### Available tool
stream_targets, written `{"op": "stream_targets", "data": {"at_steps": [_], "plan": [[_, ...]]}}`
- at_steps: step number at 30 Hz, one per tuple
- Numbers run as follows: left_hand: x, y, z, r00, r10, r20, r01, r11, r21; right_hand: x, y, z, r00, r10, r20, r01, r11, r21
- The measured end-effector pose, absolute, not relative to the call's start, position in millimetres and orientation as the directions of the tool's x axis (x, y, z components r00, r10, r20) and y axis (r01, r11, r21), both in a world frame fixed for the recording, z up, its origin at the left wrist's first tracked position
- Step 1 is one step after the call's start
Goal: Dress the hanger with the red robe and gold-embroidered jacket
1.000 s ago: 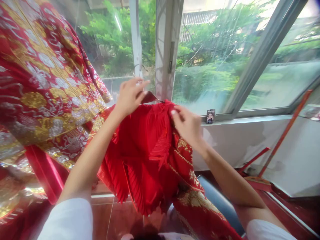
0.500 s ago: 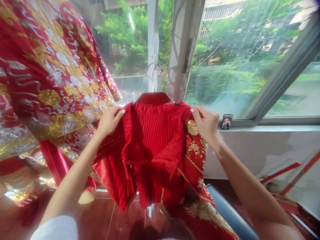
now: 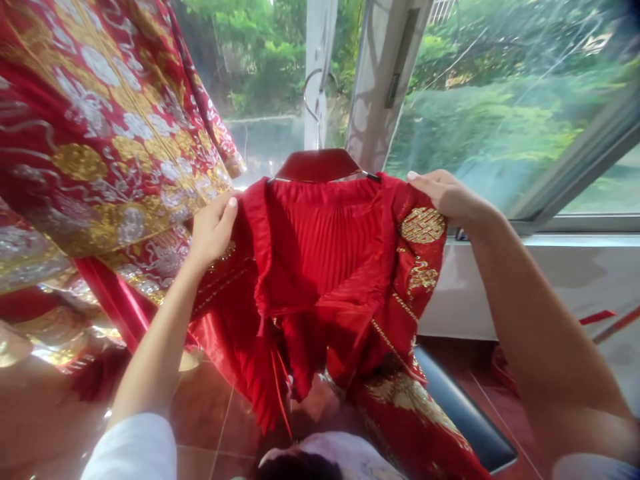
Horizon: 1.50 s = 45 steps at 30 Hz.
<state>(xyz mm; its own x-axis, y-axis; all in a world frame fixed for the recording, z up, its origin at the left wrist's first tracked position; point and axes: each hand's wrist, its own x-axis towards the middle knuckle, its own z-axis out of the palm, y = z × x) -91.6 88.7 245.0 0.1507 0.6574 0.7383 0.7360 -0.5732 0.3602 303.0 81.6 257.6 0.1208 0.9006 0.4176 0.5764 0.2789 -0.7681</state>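
A red pleated garment with gold embroidery (image 3: 325, 247) hangs spread out in front of me on a dark red hanger (image 3: 320, 165) with a metal hook. My left hand (image 3: 213, 230) pinches the garment's left shoulder, thumb on top. At the opposite shoulder, my right hand (image 3: 445, 193) grips the cloth beside a round gold emblem (image 3: 423, 225). Both hands hold the waistband or shoulder edge pulled wide; the fingertips behind the cloth are hidden. The lower part of the garment drapes down toward my lap.
A red robe with gold and silver sequins (image 3: 130, 147) hangs close on the left. Ahead stands a window frame (image 3: 380, 87) with greenery behind the glass. A dark padded bench (image 3: 460, 407) is at lower right, above a tiled floor (image 3: 200, 413). A red stick (image 3: 597, 317) shows farther right.
My left hand has come down from the hanger to the garment's left shoulder. My right hand has moved outward along the right shoulder. The garment is now spread wider, with the hanger exposed.
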Motion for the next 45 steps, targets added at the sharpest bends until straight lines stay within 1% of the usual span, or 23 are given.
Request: {"op": "stream_targets", "data": {"at_steps": [2,4,6,8,10,12,14,15,17,18,21,22,24,26,28,29,31,34,36,39,42,44,45], "plan": [[-108,92,246,0.225,0.726,0.65,0.63,-0.617,0.471,300,79,257,0.13,0.899,0.419,0.576,0.275,-0.77],[-125,96,243,0.267,0.779,0.567,0.539,-0.609,0.582,296,73,254,0.145,0.813,0.563,0.626,0.366,-0.689],[-134,99,234,0.233,0.815,0.53,0.485,-0.57,0.664,292,67,250,0.101,0.725,0.682,0.664,0.461,-0.589],[-130,100,220,0.116,0.809,0.577,0.478,-0.554,0.681,290,64,246,0.067,0.734,0.675,0.662,0.474,-0.581],[-114,98,204,-0.092,0.718,0.69,0.548,-0.542,0.637,292,67,243,0.088,0.779,0.621,0.66,0.421,-0.622],[-94,96,192,-0.315,0.542,0.779,0.653,-0.472,0.593,296,75,244,0.127,0.829,0.544,0.632,0.355,-0.689],[-77,92,183,-0.436,0.415,0.799,0.708,-0.389,0.589,300,82,248,0.128,0.876,0.465,0.589,0.31,-0.746],[-72,89,181,-0.445,0.396,0.803,0.724,-0.369,0.583,301,84,249,0.118,0.881,0.458,0.588,0.309,-0.747],[-67,78,177,-0.401,0.376,0.835,0.772,-0.352,0.529,299,79,249,0.163,0.807,0.567,0.647,0.347,-0.679],[-65,69,175,-0.372,0.343,0.862,0.809,-0.335,0.483,294,71,245,0.222,0.714,0.664,0.702,0.355,-0.617],[-59,36,162,-0.271,0.248,0.93,0.919,-0.221,0.327,269,37,216,0.361,0.359,0.861,0.855,0.24,-0.459],[-56,26,156,-0.229,0.292,0.929,0.938,-0.19,0.291,257,25,202,0.363,0.333,0.87,0.878,0.19,-0.439],[-49,12,143,-0.175,0.483,0.858,0.952,-0.141,0.273,235,7,173,0.312,0.45,0.837,0.902,0.136,-0.409],[-44,7,135,-0.19,0.701,0.688,0.942,-0.066,0.328,218,-1,151,0.309,0.567,0.764,0.912,0.051,-0.407],[-40,5,134,-0.198,0.823,0.532,0.919,-0.032,0.392,207,-1,143,0.344,0.636,0.691,0.896,-0.002,-0.444],[-37,3,137,-0.157,0.855,0.495,0.907,-0.073,0.414,204,0,144,0.353,0.659,0.664,0.881,0.005,-0.473],[-28,-6,145,-0.027,0.849,0.528,0.87,-0.24,0.43,197,-2,155,0.34,0.677,0.653,0.853,0.07,-0.517],[-4,-19,153,0.129,0.781,0.611,0.808,-0.44,0.392,181,-4,176,0.311,0.619,0.721,0.844,0.168,-0.509],[13,-17,151,0.16,0.798,0.581,0.817,-0.438,0.376,171,0,182,0.305,0.593,0.746,0.852,0.18,-0.491],[25,-3,146,0.187,0.871,0.454,0.855,-0.372,0.362,166,15,178,0.277,0.601,0.75,0.869,0.177,-0.462],[13,1,156,0.228,0.906,0.358,0.867,-0.356,0.349,181,19,173,0.158,0.584,0.796,0.877,0.287,-0.385],[-5,-4,178,0.285,0.878,0.384,0.836,-0.423,0.348,204,13,180,0.076,0.506,0.859,0.857,0.407,-0.316],[-16,-6,192,0.298,0.834,0.464,0.812,-0.477,0.337,219,11,188,0.063,0.428,0.902,0.857,0.439,-0.268]]}}
